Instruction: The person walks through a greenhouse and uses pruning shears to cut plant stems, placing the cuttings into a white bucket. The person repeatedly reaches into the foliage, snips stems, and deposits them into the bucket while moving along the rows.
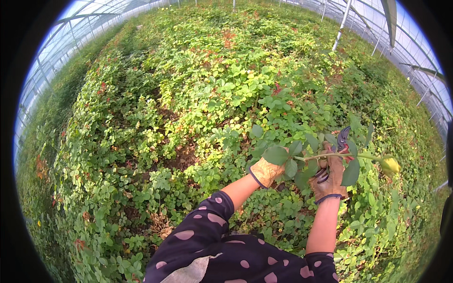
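My left hand (268,172), in a tan work glove, is at the lower end of a cut-looking rose stem (322,155); leaves hide its fingers, so its grip cannot be made out. The stem lies roughly level and bears broad green leaves and a yellow-green rosebud (390,165) at its right end. My right hand (329,177), also gloved, is closed around the handles of pruning shears (342,137), whose dark blades point up past the stem. Some red leaves or petals show beside the blades. The stem crosses in front of the right glove's fingers.
Dense low rose bushes (226,92) surround me on all sides, with patches of bare soil (183,155) to the left of my hands. A metal post (342,26) rises at the upper right. Greenhouse framing and plastic film (407,32) arch along both sides.
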Motion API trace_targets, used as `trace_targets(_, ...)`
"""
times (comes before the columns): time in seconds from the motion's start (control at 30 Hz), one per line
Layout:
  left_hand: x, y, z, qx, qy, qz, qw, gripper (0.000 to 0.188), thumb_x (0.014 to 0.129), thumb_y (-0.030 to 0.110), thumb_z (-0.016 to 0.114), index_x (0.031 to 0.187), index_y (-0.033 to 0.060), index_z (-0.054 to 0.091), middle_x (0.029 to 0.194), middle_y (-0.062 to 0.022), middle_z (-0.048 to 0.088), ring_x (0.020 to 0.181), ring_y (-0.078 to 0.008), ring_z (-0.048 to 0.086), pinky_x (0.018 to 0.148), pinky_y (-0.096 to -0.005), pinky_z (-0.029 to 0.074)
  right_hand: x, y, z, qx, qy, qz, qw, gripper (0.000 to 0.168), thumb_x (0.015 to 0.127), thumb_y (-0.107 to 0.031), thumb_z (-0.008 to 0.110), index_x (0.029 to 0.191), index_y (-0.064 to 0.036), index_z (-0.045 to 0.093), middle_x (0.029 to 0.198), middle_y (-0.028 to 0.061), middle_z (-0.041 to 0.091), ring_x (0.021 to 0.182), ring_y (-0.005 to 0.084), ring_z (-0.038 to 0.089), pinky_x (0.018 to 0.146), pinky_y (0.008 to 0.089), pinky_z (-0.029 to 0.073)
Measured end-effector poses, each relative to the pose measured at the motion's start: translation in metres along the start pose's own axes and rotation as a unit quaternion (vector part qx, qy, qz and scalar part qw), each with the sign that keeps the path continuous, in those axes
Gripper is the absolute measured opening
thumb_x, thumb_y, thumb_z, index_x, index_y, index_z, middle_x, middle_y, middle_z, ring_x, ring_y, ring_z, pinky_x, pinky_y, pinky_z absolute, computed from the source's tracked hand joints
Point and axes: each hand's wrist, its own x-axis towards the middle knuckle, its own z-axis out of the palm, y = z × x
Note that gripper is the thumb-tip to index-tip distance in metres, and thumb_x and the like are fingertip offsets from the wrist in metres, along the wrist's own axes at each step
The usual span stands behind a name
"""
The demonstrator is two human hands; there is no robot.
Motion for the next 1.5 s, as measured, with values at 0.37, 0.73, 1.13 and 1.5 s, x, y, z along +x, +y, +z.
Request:
trace_targets(0.37,0.049,0.062,-0.018,0.206,-0.009,-0.086,0.975,0.044,0.077,0.023,0.063,0.115,0.0010,0.060,0.092,-0.0204,0.065,0.081,-0.0380,0.065,0.071,-0.0455,0.053,-0.079,0.074,-0.070,-0.177,0.087,0.227,0.954,0.035,0.088,-0.002,0.052,0.122,-0.006,0.057,0.078,0.0043,0.058,0.051,0.0135,0.050,0.050,0.0318,0.046)
trace_targets(0.73,0.097,0.014,-0.109,-0.105,0.108,0.114,0.982,0.062,0.069,0.018,0.075,0.124,0.0061,0.050,0.104,-0.0167,0.062,0.096,-0.0388,0.061,0.079,-0.0462,0.051,0.068,0.232,-0.002,-0.247,0.182,0.380,0.872,0.022,0.094,-0.012,0.060,0.113,-0.005,0.052,0.105,0.0088,0.064,0.081,0.0205,0.062,0.067,0.0369,0.053)
trace_targets(1.13,0.094,-0.213,-0.243,-0.182,-0.008,0.078,0.980,0.075,0.073,0.042,0.079,0.130,0.0035,0.051,0.121,-0.0147,0.060,0.103,-0.0340,0.062,0.087,-0.0444,0.050,0.354,0.383,0.054,0.197,-0.104,0.132,0.966,0.036,0.096,-0.018,0.054,0.128,-0.003,0.052,0.121,0.0120,0.063,0.106,0.0256,0.063,0.100,0.0478,0.045)
trace_targets(1.5,-0.047,-0.376,-0.287,-0.093,-0.100,-0.332,0.933,0.096,0.075,0.031,0.083,0.147,0.0060,0.025,0.132,-0.0190,0.058,0.120,-0.0266,0.060,0.102,-0.0342,0.049,0.472,0.382,0.026,0.235,0.078,0.054,0.967,0.031,0.102,-0.033,0.047,0.122,-0.014,0.059,0.085,-0.0030,0.065,0.077,0.0166,0.062,0.073,0.0367,0.053)
